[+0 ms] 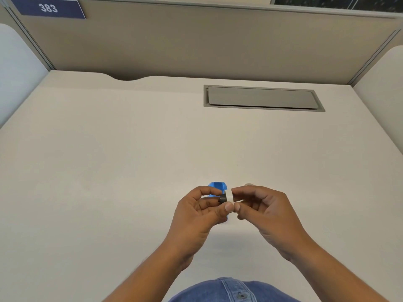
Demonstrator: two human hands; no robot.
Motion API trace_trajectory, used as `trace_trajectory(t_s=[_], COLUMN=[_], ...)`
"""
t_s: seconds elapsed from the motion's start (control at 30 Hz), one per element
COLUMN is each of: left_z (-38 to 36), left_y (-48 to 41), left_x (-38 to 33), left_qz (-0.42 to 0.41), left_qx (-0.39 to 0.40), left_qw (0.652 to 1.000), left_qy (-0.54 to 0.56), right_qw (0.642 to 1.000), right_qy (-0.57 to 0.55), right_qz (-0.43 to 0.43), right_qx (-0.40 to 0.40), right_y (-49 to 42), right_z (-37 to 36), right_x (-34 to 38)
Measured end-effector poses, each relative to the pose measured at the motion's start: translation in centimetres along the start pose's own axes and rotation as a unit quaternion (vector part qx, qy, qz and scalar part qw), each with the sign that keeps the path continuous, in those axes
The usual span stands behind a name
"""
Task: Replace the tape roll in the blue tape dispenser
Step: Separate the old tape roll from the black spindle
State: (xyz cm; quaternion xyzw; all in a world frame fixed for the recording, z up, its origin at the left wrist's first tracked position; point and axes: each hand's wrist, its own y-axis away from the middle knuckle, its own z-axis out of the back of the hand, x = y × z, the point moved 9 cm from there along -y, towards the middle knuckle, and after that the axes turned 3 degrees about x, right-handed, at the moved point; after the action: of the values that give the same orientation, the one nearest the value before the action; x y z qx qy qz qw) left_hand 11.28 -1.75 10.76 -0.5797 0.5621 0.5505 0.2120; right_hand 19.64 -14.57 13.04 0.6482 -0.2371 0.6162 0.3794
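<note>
The blue tape dispenser (216, 188) lies on the white desk, mostly hidden behind my fingers. My left hand (196, 216) pinches a small dark grey spool core (222, 199) between thumb and fingers. My right hand (263, 212) pinches a white tape roll (230, 196), which sits right against the end of the dark core. Both hands meet just above the dispenser. Another pale round object (248, 184) peeks out behind my right hand; I cannot tell what it is.
The white desk (109, 160) stretches wide on all sides. A grey cable hatch (262, 98) is set into the far right of the desk. Beige partition walls enclose the back and sides. My denim shirt shows at the bottom edge.
</note>
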Motion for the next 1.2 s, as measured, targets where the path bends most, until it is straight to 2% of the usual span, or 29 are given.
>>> trace_trajectory(t_s=[0.13, 0.3, 0.63, 1.2], left_z=[0.3, 0.2, -0.3, 0.8], left_y=[-0.1, 0.0, 0.2, -1.4], left_x=[-0.1, 0.2, 0.9, 0.6], left_qz=[-0.002, 0.007, 0.047, 0.035], left_qx=[-0.009, 0.004, 0.054, 0.008], left_qw=[1.000, 1.000, 0.997, 0.999], left_qy=[0.001, -0.007, 0.043, 0.041], right_qw=[0.999, 0.994, 0.995, 0.996], right_qy=[0.033, 0.073, 0.069, 0.066], right_qz=[0.000, -0.009, 0.010, 0.002], right_qx=[0.005, 0.084, 0.077, 0.051], right_y=[0.1, 0.3, 0.2, -1.6], right_z=[0.1, -1.1, -0.9, 0.7], right_x=[0.1, 0.0, 0.3, -0.1])
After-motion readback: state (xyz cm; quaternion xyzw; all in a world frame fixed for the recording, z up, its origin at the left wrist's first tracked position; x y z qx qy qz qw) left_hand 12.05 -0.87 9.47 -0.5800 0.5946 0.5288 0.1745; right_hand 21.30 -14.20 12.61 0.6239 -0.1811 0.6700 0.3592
